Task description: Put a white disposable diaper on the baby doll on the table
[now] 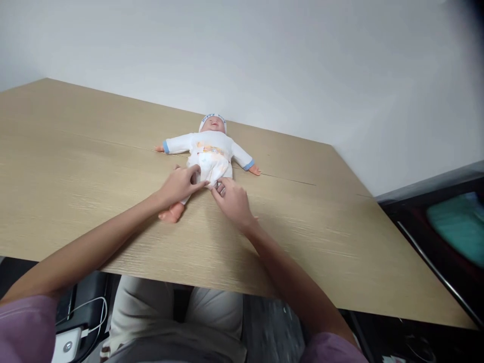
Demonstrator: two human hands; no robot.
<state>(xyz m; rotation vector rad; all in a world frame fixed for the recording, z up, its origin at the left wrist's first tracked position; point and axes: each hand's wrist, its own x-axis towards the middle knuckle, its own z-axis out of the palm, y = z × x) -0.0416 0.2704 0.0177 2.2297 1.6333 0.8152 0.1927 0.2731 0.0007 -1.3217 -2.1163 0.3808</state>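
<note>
A baby doll (212, 138) lies on its back on the table, arms spread, in a white outfit with blue cuffs and a white cap. Around its hips is a white diaper (214, 164) with an orange print at the waist. My left hand (179, 184) is at the diaper's left leg edge, thumb and fingers bent in against the cloth. At the crotch, my right hand (231, 199) has its fingers pinched together on the diaper's lower edge. One bare doll foot (172, 213) shows below my left wrist; the other leg is mostly hidden behind my right hand.
The wooden table (94, 186) has a thin seam running across it and meets a pale wall (242, 60) behind. A dark object with a teal patch (459, 227) stands at the right edge. Below the table edge, a white device with a cable (68, 345) sits at lower left.
</note>
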